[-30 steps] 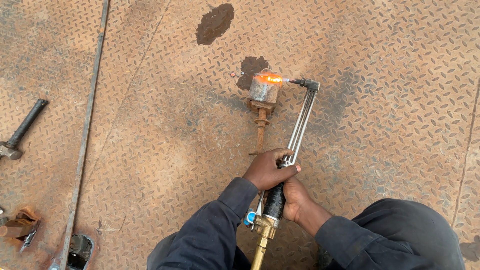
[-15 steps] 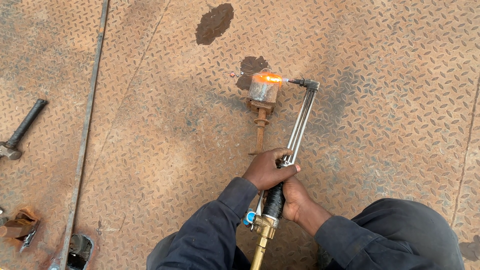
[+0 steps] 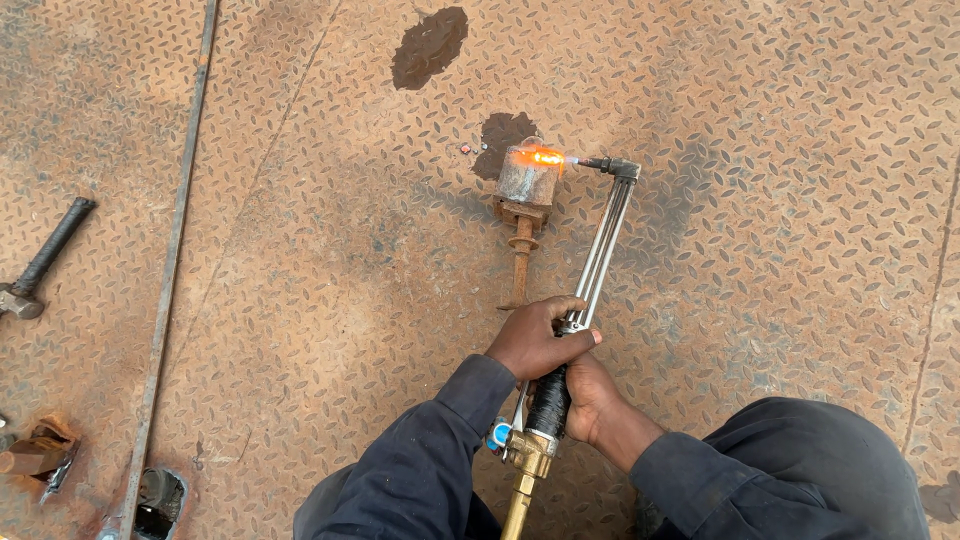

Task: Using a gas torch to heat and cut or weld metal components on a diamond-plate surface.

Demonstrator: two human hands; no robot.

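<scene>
Still, torch [image 3: 590, 260] flame unmoved.

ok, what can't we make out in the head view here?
- Right hand: mostly hidden under the left hand and the cutting torch handle.
- Torch hose end: cut off by the bottom edge below the brass fitting.
- Heated spot on the rusty cylindrical part: washed out by flame glare.
- Hammer head: partly cut off by the left edge.
- Rusty object at lower left: cut off, kind unclear.

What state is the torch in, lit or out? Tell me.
Lit: the cutting torch throws an orange flame onto the rusty cylinder.
</scene>
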